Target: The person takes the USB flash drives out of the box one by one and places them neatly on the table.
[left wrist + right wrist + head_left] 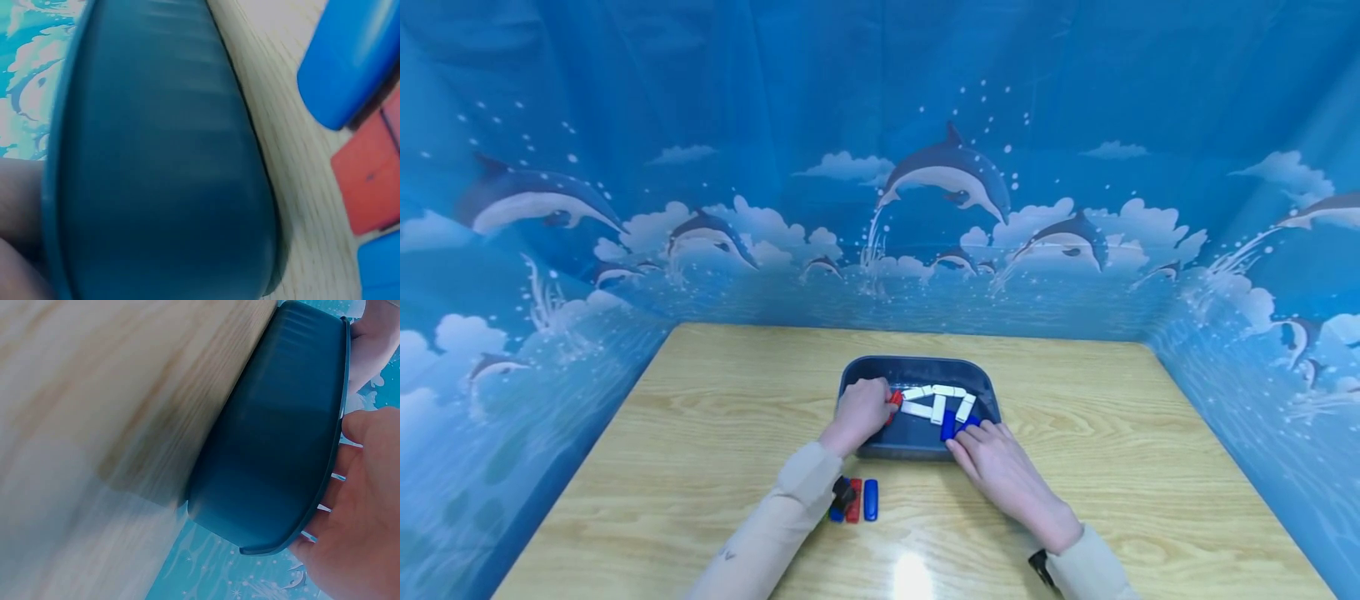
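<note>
A dark blue plastic bin stands on the table, with both hands reaching in over its rim. My left hand, at the bin's left side, pinches a small red block. Across from it, my right hand bends over the front right rim, fingers on a blue block that they partly cover. Another blue block lies by the right thumb. Several white blocks lie on the bin's floor between the hands. In both wrist views the bin's wall hides the fingertips.
In front of the bin, a blue block and a red block lie on the wooden table, with more blocks partly under the left forearm. A curtain printed with dolphins surrounds the table's back and sides.
</note>
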Available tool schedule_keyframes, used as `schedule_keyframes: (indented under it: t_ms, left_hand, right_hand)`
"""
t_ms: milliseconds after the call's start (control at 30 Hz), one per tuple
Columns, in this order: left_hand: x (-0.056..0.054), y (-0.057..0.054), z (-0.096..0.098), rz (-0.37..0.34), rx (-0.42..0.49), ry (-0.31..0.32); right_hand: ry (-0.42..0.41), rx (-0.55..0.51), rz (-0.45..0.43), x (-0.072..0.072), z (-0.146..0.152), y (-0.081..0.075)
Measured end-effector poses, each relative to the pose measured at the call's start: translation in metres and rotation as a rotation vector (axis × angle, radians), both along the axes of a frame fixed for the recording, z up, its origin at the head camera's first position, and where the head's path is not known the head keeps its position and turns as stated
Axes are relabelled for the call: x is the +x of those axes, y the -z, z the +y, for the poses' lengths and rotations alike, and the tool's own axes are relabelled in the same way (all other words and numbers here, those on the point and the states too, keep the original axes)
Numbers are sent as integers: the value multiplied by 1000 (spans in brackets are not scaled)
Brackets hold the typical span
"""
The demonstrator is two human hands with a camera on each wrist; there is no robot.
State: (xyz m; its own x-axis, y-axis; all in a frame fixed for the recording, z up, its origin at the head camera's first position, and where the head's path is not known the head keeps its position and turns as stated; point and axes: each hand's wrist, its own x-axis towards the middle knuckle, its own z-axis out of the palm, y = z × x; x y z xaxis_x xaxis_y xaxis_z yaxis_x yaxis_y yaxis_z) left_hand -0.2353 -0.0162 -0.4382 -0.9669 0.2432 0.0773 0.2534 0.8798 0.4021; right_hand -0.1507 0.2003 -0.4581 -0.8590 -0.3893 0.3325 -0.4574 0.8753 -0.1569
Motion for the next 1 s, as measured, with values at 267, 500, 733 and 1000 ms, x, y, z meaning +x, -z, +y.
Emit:
schedule_keyframes:
  t_ms: [267, 500, 733, 1000]
  left_hand:
    - [10, -6, -1, -48, 216, -38]
    - [17, -12, -2, -83, 327, -32]
    - [26, -17, -6, -102, 445, -5]
    - [39, -22, -10, -134, 508, 22]
  right_hand:
    - [11, -10, -25, 0, -1, -1]
    - [7, -1, -15, 0, -1, -1]
    - [2, 3, -3, -1, -1, -1]
    - [17, -1, -35, -1, -1, -1]
